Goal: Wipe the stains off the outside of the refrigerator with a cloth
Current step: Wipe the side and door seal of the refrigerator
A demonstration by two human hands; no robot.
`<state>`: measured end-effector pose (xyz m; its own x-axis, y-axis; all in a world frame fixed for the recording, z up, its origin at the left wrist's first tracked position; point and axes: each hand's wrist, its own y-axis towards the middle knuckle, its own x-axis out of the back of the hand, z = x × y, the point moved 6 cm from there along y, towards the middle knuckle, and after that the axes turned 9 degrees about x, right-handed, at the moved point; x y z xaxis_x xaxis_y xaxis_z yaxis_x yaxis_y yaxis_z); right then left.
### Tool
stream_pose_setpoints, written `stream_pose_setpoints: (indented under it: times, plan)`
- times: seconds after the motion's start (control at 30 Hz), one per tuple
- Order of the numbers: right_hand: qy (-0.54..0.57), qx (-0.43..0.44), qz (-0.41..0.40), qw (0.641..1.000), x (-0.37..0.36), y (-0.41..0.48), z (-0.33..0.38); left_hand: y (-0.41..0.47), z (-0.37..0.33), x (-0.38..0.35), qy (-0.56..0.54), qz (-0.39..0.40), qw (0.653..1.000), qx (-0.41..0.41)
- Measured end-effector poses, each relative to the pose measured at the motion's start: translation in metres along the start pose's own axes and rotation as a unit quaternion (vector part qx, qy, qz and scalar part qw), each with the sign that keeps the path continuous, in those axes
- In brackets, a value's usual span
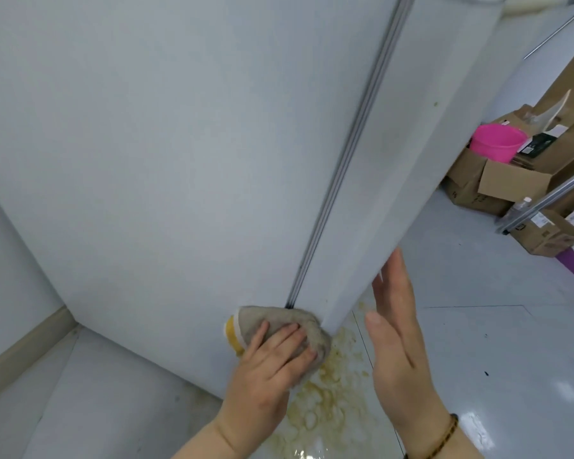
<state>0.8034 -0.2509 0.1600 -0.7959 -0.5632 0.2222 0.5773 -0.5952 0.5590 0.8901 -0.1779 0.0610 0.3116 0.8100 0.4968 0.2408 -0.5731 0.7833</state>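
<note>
My left hand presses the cloth, fingers spread, low on the refrigerator (at the door seam), my right hand straight-fingered alongside.

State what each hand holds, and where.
Left hand presses the cloth, fingers spread over its middle, against the refrigerator. Right hand holds nothing.

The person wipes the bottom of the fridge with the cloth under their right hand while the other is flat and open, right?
Not quite: the head view shows the cloth under the left hand, low on the refrigerator; the right hand is the flat, open one.
</note>
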Motion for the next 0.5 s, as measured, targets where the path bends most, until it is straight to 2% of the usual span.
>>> stream_pose_setpoints:
  times: [0.13, 0.23, 0.33, 0.5]
  plan:
    - [0.008, -0.06, 0.004, 0.998, -0.009, -0.023, -0.035, 0.018, -0.013, 0.009, -0.046, -0.055, 0.997, 0.042]
    - [0.025, -0.095, 0.006, 0.995, -0.013, -0.029, -0.048, 0.044, -0.02, 0.02, -0.057, -0.077, 0.995, 0.03]
    - [0.047, -0.115, -0.008, 0.992, -0.012, -0.029, -0.049, 0.034, -0.014, 0.013, -0.046, -0.072, 0.996, 0.019]
    - [0.03, -0.122, -0.015, 0.992, -0.013, -0.032, -0.051, 0.018, -0.019, 0.016, -0.082, -0.035, 0.992, 0.087]
